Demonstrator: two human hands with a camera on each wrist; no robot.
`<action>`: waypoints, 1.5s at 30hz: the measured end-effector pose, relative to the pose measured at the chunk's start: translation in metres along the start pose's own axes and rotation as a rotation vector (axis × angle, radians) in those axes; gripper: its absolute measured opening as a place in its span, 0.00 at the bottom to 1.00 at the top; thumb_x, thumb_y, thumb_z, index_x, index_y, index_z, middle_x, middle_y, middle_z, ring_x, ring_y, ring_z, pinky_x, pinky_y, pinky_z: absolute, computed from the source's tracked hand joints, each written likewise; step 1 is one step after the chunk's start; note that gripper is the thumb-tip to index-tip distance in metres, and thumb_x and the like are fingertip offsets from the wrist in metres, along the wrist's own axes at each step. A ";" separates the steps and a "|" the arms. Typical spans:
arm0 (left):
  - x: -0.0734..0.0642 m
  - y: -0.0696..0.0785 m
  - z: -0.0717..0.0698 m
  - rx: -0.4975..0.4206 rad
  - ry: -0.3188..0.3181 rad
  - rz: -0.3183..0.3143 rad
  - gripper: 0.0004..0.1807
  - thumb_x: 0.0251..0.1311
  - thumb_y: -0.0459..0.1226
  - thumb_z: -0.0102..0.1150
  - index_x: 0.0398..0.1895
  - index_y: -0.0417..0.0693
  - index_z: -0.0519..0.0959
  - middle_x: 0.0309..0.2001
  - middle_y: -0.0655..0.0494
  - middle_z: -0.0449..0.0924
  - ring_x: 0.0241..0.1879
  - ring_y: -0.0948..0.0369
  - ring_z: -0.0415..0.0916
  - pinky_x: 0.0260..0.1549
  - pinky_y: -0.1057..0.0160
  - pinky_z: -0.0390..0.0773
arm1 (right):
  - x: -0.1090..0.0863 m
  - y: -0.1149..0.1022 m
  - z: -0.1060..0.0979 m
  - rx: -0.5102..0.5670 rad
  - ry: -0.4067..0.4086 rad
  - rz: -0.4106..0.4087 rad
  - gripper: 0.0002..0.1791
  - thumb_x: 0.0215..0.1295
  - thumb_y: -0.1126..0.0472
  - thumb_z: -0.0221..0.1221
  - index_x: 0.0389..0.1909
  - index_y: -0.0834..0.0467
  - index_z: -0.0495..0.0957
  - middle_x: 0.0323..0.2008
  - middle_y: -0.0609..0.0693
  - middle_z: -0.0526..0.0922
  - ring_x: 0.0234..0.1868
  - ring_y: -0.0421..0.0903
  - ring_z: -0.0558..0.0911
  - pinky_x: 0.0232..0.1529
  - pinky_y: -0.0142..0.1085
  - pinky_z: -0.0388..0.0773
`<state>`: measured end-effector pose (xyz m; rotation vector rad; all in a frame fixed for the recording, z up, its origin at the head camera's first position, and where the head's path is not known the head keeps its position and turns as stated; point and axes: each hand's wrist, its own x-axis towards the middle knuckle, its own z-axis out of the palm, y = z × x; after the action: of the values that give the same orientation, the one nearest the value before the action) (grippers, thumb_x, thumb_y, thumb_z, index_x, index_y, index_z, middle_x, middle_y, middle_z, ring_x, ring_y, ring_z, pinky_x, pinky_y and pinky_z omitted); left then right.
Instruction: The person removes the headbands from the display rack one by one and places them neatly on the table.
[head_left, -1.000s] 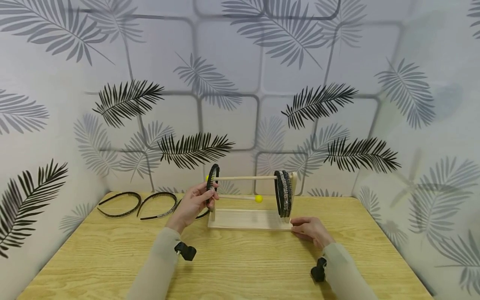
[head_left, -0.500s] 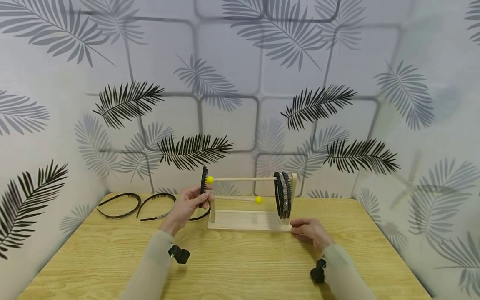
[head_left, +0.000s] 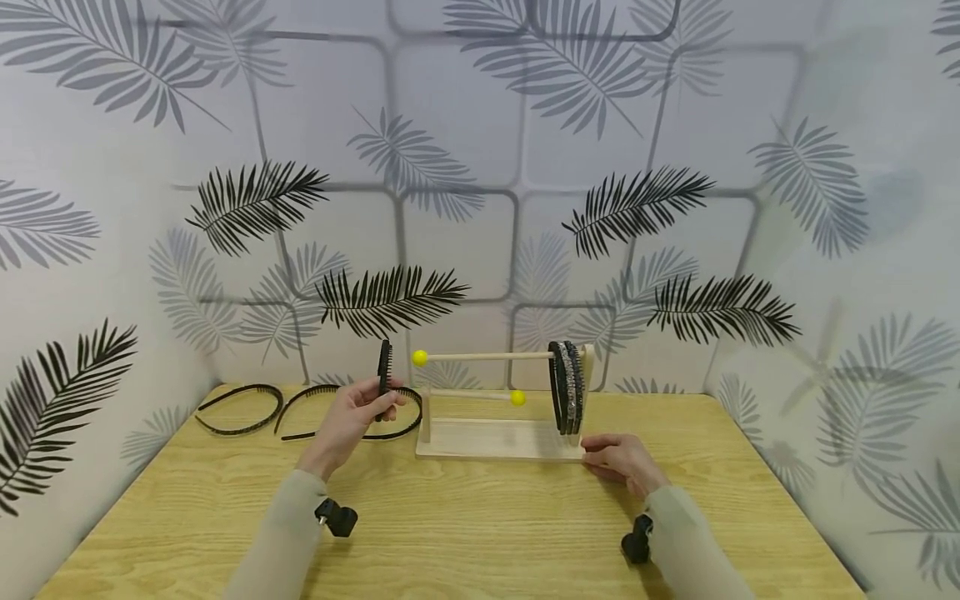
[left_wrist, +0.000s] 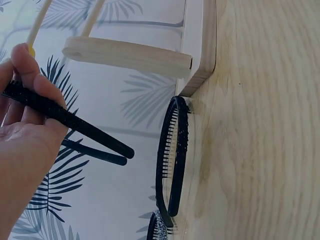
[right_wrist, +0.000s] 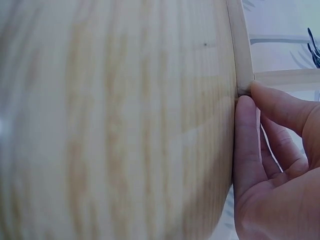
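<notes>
My left hand pinches a black toothed headband, which is upright and edge-on to the left of the wooden rack's upper rod, apart from it. In the left wrist view the two ends of this headband stick out past the fingers. The wooden headband rack has two rods, each with a yellow ball tip. Several black and glittery headbands hang together at the right end of the upper rod. At the base's right front corner, my right hand holds on with thumb and finger.
Three more headbands lie at the back left of the wooden table: one far left, one in the middle, and one beside the rack, partly behind my left hand. A leaf-patterned wall covering stands behind the table.
My left hand has drawn the headband leftward off the ball-tipped end of the upper rod and away from the rack. The right hand has stayed at the base corner.
</notes>
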<state>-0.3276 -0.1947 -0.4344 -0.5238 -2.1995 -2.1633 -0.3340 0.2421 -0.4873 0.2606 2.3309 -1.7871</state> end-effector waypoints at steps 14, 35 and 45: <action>-0.018 0.001 -0.032 0.007 0.022 -0.070 0.26 0.66 0.42 0.60 0.63 0.36 0.71 0.42 0.55 0.86 0.31 0.64 0.81 0.37 0.63 0.82 | 0.001 -0.002 0.000 0.013 -0.007 0.014 0.20 0.63 0.71 0.62 0.57 0.69 0.77 0.53 0.63 0.80 0.39 0.41 0.86 0.44 0.38 0.84; -0.057 0.000 -0.089 0.179 -0.106 -0.175 0.32 0.64 0.37 0.63 0.64 0.23 0.67 0.48 0.45 0.86 0.39 0.56 0.87 0.40 0.53 0.85 | 0.002 0.001 -0.001 0.000 0.006 0.028 0.19 0.63 0.71 0.62 0.56 0.67 0.78 0.53 0.62 0.80 0.39 0.41 0.86 0.44 0.38 0.84; -0.077 -0.002 -0.108 0.262 -0.094 -0.190 0.31 0.69 0.40 0.57 0.63 0.21 0.67 0.42 0.45 0.86 0.32 0.58 0.86 0.34 0.56 0.85 | 0.000 0.000 -0.001 -0.030 -0.006 0.002 0.21 0.63 0.70 0.62 0.58 0.70 0.76 0.55 0.65 0.79 0.39 0.40 0.85 0.44 0.37 0.84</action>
<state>-0.2790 -0.3170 -0.4501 -0.4276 -2.6297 -1.9171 -0.3342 0.2427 -0.4873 0.2519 2.3504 -1.7477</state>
